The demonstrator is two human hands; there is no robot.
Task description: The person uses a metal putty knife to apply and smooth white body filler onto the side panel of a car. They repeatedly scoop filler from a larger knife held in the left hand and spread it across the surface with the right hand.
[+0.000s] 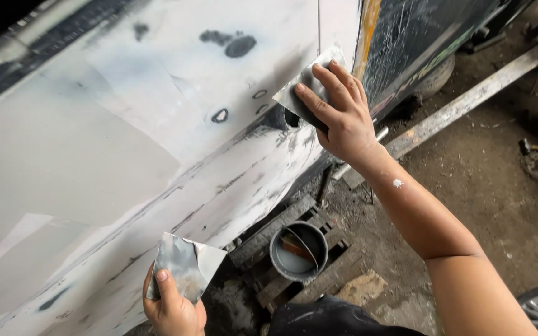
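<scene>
Pressing sanding block (306, 93) at panel (157, 124) edge, right hand (344, 118).

Your right hand (342, 118) presses a sanding block (306, 93) flat against the car panel (126, 143), upper centre. Your left hand (172, 305) holds a sheet (185, 264) low against the panel's bottom edge. Bucket (298, 250) sits on a pallet (319, 274) below, between your hands.

The right hand (342, 118) presses a grey sanding sheet (303, 87) flat against the white, primer-patched car panel (126, 143), far right. The left hand (172, 308), near and low, grips a folded sheet (185, 264) beside the panel's lower edge. A round can (299, 251) sits on wooden slats (269, 230) on the floor between them.
</scene>
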